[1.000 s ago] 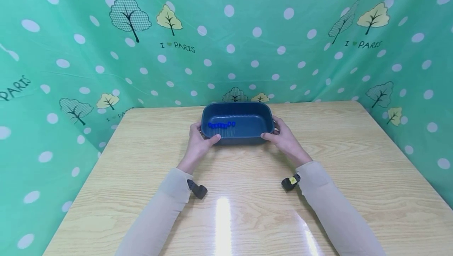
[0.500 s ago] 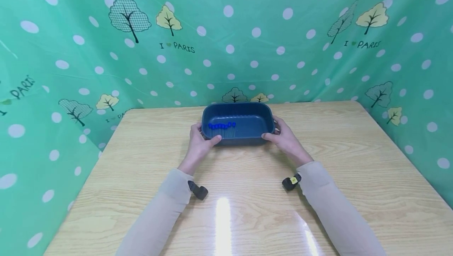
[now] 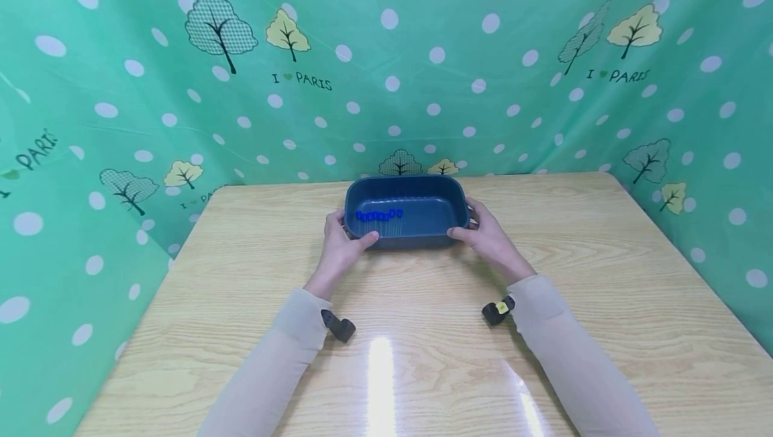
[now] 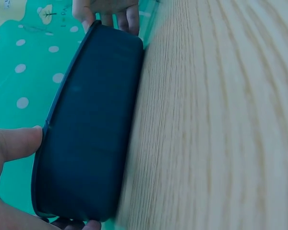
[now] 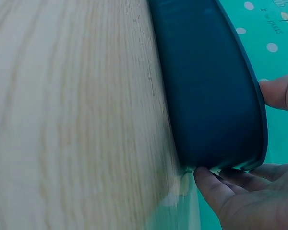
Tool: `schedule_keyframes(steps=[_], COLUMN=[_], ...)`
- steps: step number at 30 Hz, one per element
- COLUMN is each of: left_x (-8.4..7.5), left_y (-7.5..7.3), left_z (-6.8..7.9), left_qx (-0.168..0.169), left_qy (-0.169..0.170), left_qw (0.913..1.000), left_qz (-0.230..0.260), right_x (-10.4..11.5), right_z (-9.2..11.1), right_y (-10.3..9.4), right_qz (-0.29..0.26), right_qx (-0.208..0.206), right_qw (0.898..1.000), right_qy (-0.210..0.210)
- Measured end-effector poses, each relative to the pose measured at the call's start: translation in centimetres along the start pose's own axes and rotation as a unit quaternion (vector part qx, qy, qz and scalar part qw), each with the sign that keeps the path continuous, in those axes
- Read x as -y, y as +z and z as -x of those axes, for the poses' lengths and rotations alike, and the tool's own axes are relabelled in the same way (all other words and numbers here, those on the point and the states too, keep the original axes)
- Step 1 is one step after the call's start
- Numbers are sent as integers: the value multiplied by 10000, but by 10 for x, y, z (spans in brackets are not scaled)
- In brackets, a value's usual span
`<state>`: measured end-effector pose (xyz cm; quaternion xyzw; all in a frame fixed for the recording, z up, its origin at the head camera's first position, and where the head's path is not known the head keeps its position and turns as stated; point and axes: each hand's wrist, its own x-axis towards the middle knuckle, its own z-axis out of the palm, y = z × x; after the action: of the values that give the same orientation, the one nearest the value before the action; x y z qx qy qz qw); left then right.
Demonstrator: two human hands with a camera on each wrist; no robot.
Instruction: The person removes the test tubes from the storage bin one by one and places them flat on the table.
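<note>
A dark blue rectangular plastic tub (image 3: pixel 417 242) with rounded corners sits near the far edge of the table. My left hand (image 3: pixel 340 244) grips its left end, thumb on the front rim and fingers curled round the side. At the opposite end my right hand (image 3: pixel 486 239) holds the tub the same way. Inside, toward the left, lies an uneven row of several small bright blue pieces (image 3: pixel 376 216), too small to identify. Both wrist views show the tub's outer wall (image 4: pixel 86 120) close to the tabletop; whether its base touches is hard to tell.
The light wood-grain table (image 3: pixel 398 296) spreads out around the tub. A green curtain (image 3: pixel 417 88) with white dots and printed trees hangs behind and along both sides. Dark wrist cameras protrude from both sleeves, and bright light reflections (image 3: pixel 381 383) cross the front.
</note>
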<state>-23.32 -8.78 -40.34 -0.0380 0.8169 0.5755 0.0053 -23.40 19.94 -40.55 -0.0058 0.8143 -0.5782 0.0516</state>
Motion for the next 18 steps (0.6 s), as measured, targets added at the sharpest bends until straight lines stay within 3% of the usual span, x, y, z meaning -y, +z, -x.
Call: schedule_keyframes(steps=[18], left_x=[2], left_y=[-3], left_z=[-6], left_qx=[29], left_qy=[-48], left_qw=[9994], left_qz=[347], right_x=[1], right_z=[1], right_y=[-3], right_qz=[242], right_qx=[-46], right_qw=[9996], right_qy=[121])
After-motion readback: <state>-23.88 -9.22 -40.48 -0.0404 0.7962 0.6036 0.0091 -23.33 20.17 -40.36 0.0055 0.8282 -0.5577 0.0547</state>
